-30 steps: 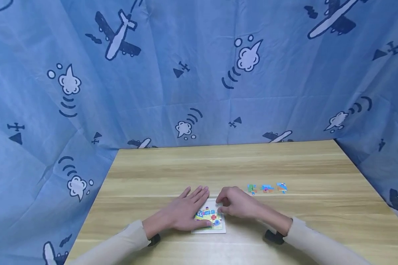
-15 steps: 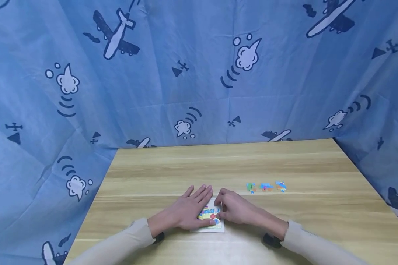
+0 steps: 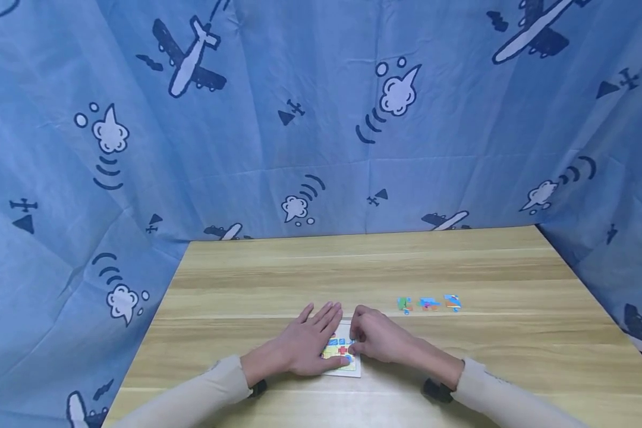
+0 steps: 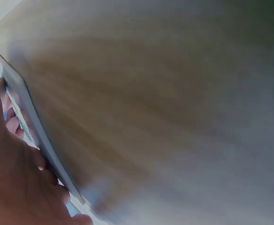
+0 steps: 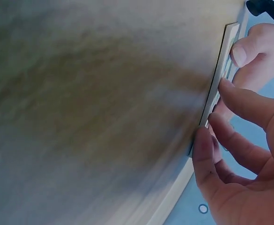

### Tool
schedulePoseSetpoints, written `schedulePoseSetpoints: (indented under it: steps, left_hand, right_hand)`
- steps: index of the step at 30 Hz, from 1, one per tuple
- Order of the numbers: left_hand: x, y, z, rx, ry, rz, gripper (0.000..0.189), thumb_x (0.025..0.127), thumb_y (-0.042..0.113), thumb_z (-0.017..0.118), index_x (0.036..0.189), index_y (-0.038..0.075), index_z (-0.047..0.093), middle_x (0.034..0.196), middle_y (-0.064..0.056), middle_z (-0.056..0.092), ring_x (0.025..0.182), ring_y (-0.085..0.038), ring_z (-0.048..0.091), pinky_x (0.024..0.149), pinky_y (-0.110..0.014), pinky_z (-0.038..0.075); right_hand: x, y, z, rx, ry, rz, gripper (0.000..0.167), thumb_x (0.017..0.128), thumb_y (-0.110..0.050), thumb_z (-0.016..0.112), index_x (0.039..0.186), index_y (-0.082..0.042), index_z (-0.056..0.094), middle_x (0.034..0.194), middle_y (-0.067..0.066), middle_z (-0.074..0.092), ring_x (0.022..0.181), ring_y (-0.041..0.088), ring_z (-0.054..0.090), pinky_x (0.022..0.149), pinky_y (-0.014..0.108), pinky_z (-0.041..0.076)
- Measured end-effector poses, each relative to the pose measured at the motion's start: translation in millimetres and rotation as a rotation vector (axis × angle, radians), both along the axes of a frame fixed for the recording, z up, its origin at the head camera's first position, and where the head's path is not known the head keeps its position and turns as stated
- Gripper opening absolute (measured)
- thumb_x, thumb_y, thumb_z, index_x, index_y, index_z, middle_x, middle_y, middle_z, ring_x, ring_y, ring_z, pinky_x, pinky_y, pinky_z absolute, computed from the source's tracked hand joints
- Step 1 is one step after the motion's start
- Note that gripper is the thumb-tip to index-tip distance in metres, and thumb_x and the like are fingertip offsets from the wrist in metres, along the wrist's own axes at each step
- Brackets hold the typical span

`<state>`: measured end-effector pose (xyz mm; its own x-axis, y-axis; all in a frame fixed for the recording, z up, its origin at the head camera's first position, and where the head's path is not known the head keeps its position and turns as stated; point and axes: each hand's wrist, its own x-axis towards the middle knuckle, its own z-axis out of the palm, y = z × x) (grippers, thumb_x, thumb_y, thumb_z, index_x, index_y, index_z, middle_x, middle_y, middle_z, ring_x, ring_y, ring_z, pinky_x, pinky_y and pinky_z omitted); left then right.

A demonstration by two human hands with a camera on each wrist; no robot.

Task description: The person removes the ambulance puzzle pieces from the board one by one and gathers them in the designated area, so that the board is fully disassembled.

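Observation:
In the head view a jigsaw puzzle board (image 3: 345,374) with a pale border lies near the front of the table. Its picture includes a yellow vehicle with blue windows and a red cross. My left hand (image 3: 310,345) lies flat over its left side, fingers straight, the thumb reaching across the picture. My right hand (image 3: 380,336) is at the board's right side with bent fingers. Its thumb (image 5: 240,98) and fingertips come right to the board's edge in the right wrist view. I cannot tell whether a puzzle piece is between them.
Three loose puzzle pieces, a green one (image 3: 404,304), a blue one (image 3: 428,304) and a blue and orange one (image 3: 452,302), lie in a row behind the right hand. A blue curtain (image 3: 331,119) with airplane prints hangs behind the wooden table (image 3: 246,279).
My left hand has slid slightly right and covers more of the picture. My right thumb has come down lower along the board's right side. The three loose pieces have stayed in place.

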<state>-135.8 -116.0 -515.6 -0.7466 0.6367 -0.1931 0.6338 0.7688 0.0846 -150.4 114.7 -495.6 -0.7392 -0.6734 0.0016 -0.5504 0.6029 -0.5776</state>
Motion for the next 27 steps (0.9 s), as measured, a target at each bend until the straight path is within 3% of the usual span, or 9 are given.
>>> schedulePoseSetpoints:
  steps: [11,20,27]
  left_hand:
    - [-0.5,4.4,3.1,-0.017,-0.033,0.022,0.102,0.099,0.083,0.025,0.170,0.010,0.012,0.179,-0.005,0.009,0.167,-0.019,0.007,0.135,-0.053,0.019]
    - [-0.3,4.9,3.6,-0.013,-0.031,0.025,0.103,0.099,0.083,0.026,0.170,0.011,0.011,0.180,-0.004,0.009,0.167,-0.019,0.007,0.135,-0.054,0.019]
    - [-0.5,4.3,3.4,0.000,-0.049,0.033,0.103,0.099,0.083,0.027,0.170,0.011,0.011,0.180,-0.003,0.008,0.167,-0.019,0.007,0.135,-0.054,0.018]
  right_hand:
    - [3.9,-1.5,-0.2,-0.007,-0.030,-0.029,0.016,0.086,-0.011,0.086,0.085,-0.007,0.070,0.094,-0.002,0.059,0.072,0.000,0.050,0.065,0.016,0.048]
    - [7.7,-0.5,6.1,-0.036,0.026,-0.065,0.017,0.085,-0.003,0.083,0.083,-0.011,0.068,0.089,-0.005,0.061,0.075,0.001,0.049,0.067,0.017,0.046]
    - [12.1,3.6,6.4,-0.100,-0.094,-0.092,0.012,0.089,-0.003,0.077,0.087,-0.012,0.070,0.078,-0.008,0.067,0.068,0.000,0.050,0.062,0.018,0.044]
